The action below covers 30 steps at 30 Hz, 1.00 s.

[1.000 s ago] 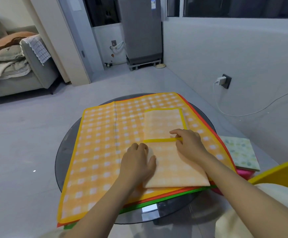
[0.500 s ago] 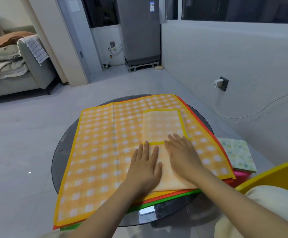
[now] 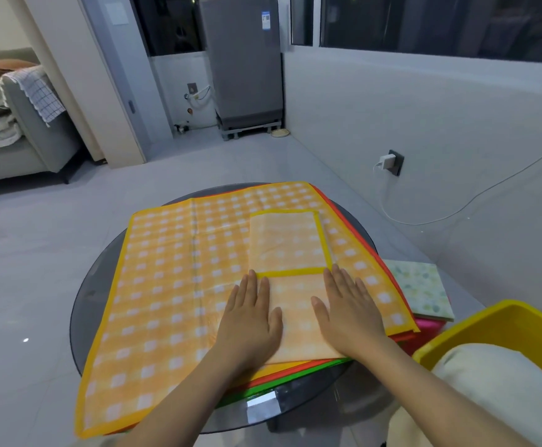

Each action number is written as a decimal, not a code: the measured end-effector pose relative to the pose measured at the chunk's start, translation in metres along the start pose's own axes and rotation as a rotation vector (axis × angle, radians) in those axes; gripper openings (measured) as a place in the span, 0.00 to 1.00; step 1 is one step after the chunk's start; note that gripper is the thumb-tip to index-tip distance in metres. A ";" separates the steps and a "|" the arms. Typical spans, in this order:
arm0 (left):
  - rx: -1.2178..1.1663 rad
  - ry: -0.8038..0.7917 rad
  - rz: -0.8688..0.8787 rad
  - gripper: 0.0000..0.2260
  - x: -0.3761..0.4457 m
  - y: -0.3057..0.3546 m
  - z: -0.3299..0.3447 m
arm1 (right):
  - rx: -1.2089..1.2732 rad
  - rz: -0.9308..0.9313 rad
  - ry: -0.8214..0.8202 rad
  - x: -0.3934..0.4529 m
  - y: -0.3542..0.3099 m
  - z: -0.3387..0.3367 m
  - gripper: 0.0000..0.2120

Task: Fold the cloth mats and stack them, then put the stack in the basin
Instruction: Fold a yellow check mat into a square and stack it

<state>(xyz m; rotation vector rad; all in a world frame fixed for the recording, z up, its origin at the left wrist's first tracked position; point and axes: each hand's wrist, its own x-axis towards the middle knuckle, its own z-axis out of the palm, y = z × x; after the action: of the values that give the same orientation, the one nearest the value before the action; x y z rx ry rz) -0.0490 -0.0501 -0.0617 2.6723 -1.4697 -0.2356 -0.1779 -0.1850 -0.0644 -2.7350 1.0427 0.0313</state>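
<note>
Your left hand (image 3: 250, 321) & right hand (image 3: 348, 312) lie flat, fingers straight, gripping nothing, pressing the folded orange mat (image 3: 290, 275) atop the spread checked mat (image 3: 172, 285) on the glass table (image 3: 84, 301); yellow basin (image 3: 502, 330) at right.

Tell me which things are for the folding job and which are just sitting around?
For the job: folded orange mat, open orange checked mat, yellow basin, left hand, right hand.
Just sitting around: green dotted cloth, sofa, charger.

Both hands, left (image 3: 250, 321) and right (image 3: 351, 312), lie flat.
</note>
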 end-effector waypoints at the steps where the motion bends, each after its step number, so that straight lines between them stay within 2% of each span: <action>1: -0.004 -0.003 -0.004 0.27 0.000 0.000 0.000 | -0.003 -0.001 -0.003 0.000 0.000 -0.001 0.31; 5: -0.005 -0.010 -0.007 0.28 0.000 -0.001 -0.002 | -0.067 -0.002 0.022 -0.001 -0.003 -0.003 0.32; 9: 0.023 0.068 -0.015 0.27 0.004 -0.003 -0.008 | -0.205 -0.087 0.162 0.000 -0.009 -0.012 0.31; 11: 0.074 0.151 0.006 0.23 0.009 -0.002 -0.014 | -0.105 -0.172 0.184 0.002 -0.011 -0.014 0.26; 13: 0.098 0.201 0.033 0.20 0.018 0.000 -0.021 | 0.070 -0.173 0.174 0.007 -0.011 -0.017 0.20; 15: -0.012 0.212 0.007 0.16 0.030 0.000 -0.026 | 0.224 -0.074 0.189 0.016 -0.010 -0.022 0.17; 20: -0.458 0.315 -0.290 0.09 0.053 0.002 -0.031 | 0.428 0.166 0.214 0.049 -0.005 -0.034 0.16; 23: -0.521 0.313 -0.405 0.07 0.064 0.003 -0.029 | 0.461 0.255 0.216 0.065 -0.001 -0.035 0.13; 27: -0.562 0.268 -0.528 0.17 0.079 -0.002 -0.027 | 0.489 0.366 0.189 0.082 0.002 -0.032 0.14; 30: -0.536 0.244 -0.604 0.19 0.094 -0.007 -0.024 | 0.525 0.424 0.197 0.090 0.003 -0.029 0.10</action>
<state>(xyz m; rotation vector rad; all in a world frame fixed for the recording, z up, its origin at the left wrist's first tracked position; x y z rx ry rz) 0.0108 -0.1255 -0.0481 2.4844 -0.4172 -0.2758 -0.1140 -0.2516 -0.0452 -2.0464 1.4277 -0.3942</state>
